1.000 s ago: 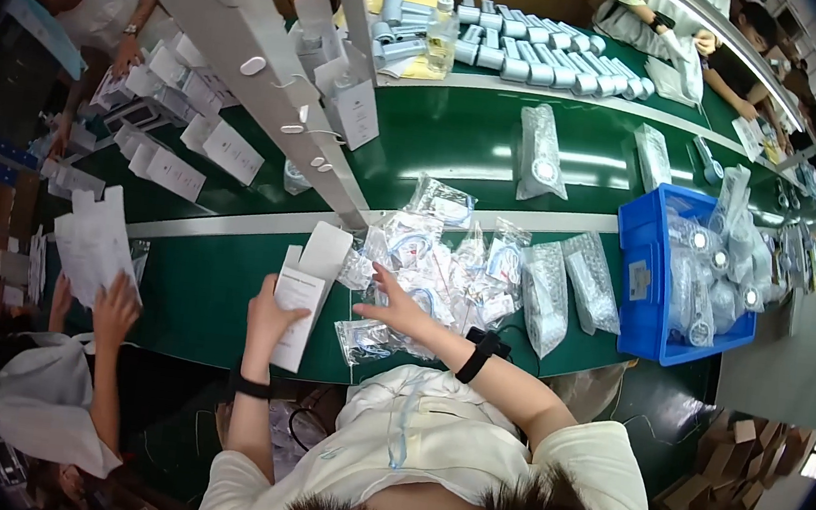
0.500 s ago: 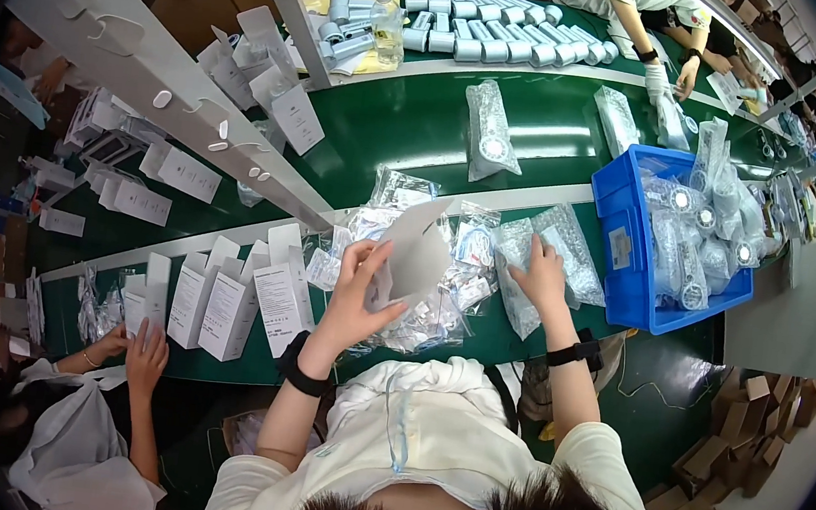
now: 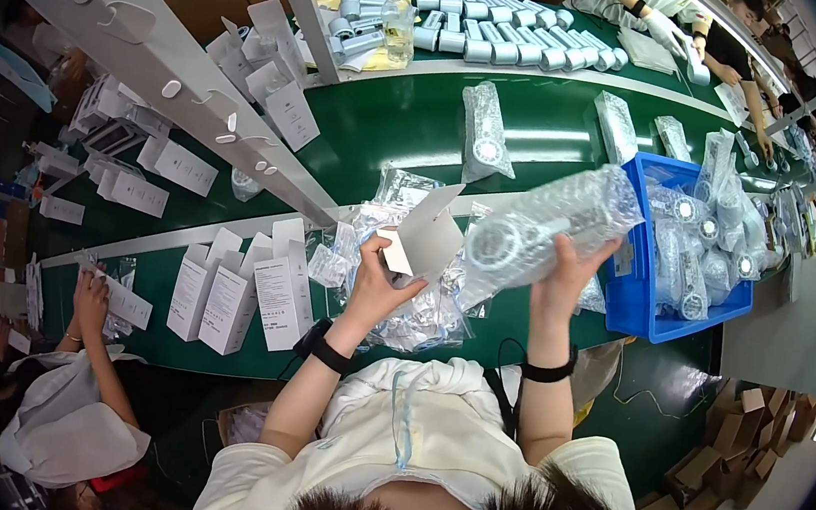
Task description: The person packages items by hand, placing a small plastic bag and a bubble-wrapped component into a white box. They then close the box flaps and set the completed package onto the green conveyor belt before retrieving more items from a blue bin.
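Observation:
My left hand (image 3: 381,280) is closed on an open white carton (image 3: 433,240), its flap standing up. In my right hand (image 3: 571,282) is a bubble-wrapped device (image 3: 552,226) with a round ring-shaped end, tilted and lifted above the table. The ring end points toward the carton, with a small gap between them. Under both hands lies a heap of small clear plastic packets (image 3: 420,322) holding white items. Part of another bubble-wrapped piece (image 3: 593,294) shows behind my right hand.
At right stands a blue bin (image 3: 628,270) full of bubble-wrapped devices. White cartons (image 3: 283,291) stand left of my left hand. A sloping metal post (image 3: 193,110) crosses the left side. Beyond are grey cylindrical parts (image 3: 492,48) and a bottle (image 3: 397,27). A co-worker's hands (image 3: 92,305) work at far left.
My right hand has picked up the bubble-wrapped device from the table and raised it beside the carton. The carton has tilted in my left hand. The co-worker at left has moved a carton further left.

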Available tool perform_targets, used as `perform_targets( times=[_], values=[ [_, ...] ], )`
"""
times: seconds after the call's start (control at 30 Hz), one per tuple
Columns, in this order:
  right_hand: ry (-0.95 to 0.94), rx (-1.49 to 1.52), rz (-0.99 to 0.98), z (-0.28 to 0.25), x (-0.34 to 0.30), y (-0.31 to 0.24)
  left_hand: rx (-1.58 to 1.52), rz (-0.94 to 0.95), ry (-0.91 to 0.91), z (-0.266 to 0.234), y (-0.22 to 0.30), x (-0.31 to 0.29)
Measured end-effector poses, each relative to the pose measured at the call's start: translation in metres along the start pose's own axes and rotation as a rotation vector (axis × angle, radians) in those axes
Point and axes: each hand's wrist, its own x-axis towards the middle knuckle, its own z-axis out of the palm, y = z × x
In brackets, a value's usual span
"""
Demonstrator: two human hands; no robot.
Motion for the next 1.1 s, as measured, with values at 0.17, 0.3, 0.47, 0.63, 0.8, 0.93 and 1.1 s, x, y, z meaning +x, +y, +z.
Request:
perform_targets(
  times=[0.17,0.3,0.47,0.63,0.8,0.93,1.1],
  values=[
    [-0.513,-0.484,-0.432,0.045,-0.027,0.066,0.028,-0.055,0.161,-0.006,-0.010,-0.007],
    [-0.899,-0.459,-0.167,0.031,-0.011,0.062,0.024,0.050,0.249,-0.022,-0.026,-0.023],
    [-0.932,-0.444,-0.054,0.032,0.017,0.039,0.026,0.005,0.151,-0.026,-0.006,-0.017],
    [-1.273,-0.696,-0.241,0.053,0.022,0.011,0.177,-0.089,-0.089,-0.013,-0.008,-0.025],
    [-1.423,-0.804,-0.557,0.039,0.009,0.022,-0.038,-0.011,0.136,-0.018,-0.014,-0.022],
    [-0.855,-0.906,-0.339,-0.026,0.025,0.091,-0.095,0.101,0.127,-0.027,-0.016,-0.020],
    [-0.606,-1.500,-0.160,-0.092,0.035,0.144,0.137,0.031,0.144,-0.048,0.024,-0.015]
  ],
)
